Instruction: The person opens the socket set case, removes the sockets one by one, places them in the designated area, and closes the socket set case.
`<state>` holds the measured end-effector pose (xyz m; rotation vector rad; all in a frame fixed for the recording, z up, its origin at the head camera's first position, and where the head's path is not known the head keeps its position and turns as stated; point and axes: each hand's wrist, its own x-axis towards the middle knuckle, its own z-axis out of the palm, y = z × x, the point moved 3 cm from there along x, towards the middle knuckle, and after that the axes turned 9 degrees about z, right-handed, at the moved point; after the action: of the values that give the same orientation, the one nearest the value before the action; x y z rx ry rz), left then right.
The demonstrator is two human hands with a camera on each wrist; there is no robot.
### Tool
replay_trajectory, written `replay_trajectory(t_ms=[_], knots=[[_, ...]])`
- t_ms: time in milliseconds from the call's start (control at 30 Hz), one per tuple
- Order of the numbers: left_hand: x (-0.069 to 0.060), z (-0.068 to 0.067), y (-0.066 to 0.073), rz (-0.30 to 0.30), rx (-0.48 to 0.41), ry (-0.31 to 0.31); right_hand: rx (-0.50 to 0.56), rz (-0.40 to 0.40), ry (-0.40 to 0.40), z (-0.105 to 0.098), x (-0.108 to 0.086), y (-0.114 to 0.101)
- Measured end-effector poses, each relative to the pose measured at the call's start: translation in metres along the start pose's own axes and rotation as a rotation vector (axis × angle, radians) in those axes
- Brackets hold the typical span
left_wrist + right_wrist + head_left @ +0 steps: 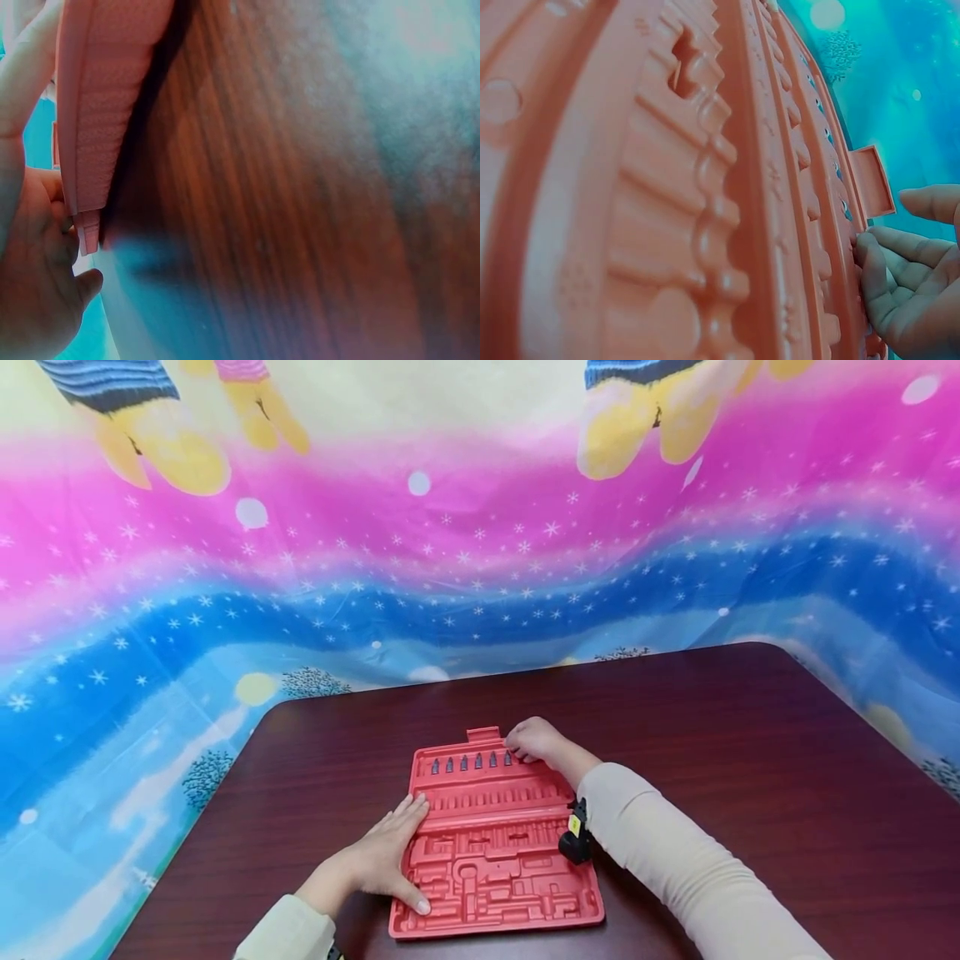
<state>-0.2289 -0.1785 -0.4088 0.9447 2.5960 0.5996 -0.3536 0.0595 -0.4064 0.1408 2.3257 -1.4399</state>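
Observation:
A red plastic tool case point(487, 867) lies unfolded on the table, its moulded recesses facing up. In its far half, several short dark screwdriver bits point(464, 763) stand in a row. My left hand point(386, 852) rests spread over the case's left edge, thumb on the near half and fingers by the hinge. At the far right of the bit row, my right hand point(536, 739) has its fingers bent. The right wrist view shows its thumb and finger point(874, 259) meeting at a slot, pinching what seems a small bit, mostly hidden by the fingertips.
The dark wooden table point(712, 735) extends around the case. A red latch tab point(483, 734) sticks out from the far edge. Behind the table hangs a colourful printed cloth point(480, 552). A black wrist camera point(575, 833) hangs over the case's right edge.

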Motion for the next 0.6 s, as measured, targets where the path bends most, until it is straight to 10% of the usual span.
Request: replay_trajectory(t_ms=[600], knots=[[0.0008,0.0009,-0.0009,0.001,0.008,-0.001,0.015,0.028,0.046,0.0043,-0.0021,-0.0069]])
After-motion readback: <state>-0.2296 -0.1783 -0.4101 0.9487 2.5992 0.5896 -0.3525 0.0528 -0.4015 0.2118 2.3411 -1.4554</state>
